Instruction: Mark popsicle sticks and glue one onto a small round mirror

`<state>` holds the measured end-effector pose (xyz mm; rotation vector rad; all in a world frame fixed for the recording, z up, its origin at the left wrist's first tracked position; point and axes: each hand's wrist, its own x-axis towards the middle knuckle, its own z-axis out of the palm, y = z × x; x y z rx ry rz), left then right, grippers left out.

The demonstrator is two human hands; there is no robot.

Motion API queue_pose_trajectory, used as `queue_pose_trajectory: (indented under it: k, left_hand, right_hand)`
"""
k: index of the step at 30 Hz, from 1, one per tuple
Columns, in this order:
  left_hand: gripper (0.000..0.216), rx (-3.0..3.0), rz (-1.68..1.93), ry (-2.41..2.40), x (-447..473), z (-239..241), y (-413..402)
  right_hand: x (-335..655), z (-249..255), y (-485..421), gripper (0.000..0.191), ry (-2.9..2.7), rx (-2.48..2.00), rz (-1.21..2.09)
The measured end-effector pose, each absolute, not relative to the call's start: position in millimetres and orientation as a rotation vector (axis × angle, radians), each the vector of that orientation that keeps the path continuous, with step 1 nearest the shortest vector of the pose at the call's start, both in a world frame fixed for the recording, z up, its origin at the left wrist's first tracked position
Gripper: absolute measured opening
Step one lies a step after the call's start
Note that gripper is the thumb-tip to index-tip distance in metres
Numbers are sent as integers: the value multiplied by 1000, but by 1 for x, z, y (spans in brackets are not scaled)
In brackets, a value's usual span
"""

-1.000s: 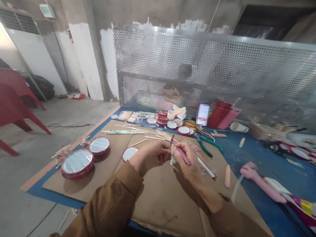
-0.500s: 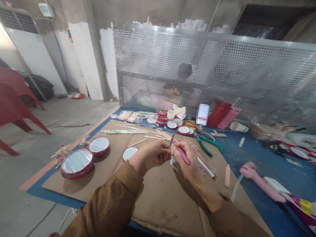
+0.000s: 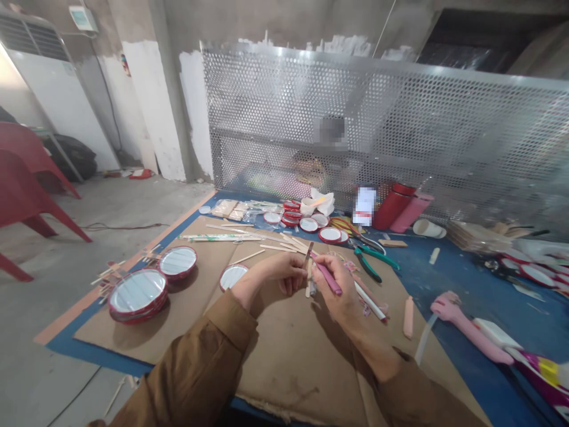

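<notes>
My left hand (image 3: 288, 273) is closed, its fingertips pinching a flat wooden craft stick (image 3: 308, 287) held upright over the cardboard. My right hand (image 3: 335, 290) is wrapped round a knife with a pink handle (image 3: 328, 277). Its narrow blade lies against the upper part of the stick, between the two hands. Some greyish material shows beside the stick's lower end, too small to make out. A round white disc with a red rim (image 3: 233, 276) lies partly behind my left wrist. Loose wooden sticks (image 3: 288, 242) are spread just beyond my hands.
Brown cardboard (image 3: 284, 362) covers part of the blue table (image 3: 448, 261). Stacked red-rimmed discs (image 3: 137, 293) stand at left. Green-handled pliers (image 3: 368, 265), a white rod (image 3: 371, 301) and a pink glue gun (image 3: 471, 329) lie at right. A perforated metal panel (image 3: 275, 118) closes the back; a person sits behind it.
</notes>
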<state>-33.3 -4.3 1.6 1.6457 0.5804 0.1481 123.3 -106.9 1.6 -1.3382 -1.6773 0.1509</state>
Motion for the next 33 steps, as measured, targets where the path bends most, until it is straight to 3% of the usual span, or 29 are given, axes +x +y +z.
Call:
queue_pose_trajectory:
  k: [33]
  left_hand:
    - [14,1625,181,599,-33,-1,-5]
  right_hand:
    - [119,9,-114,18,-1668,-1383,150]
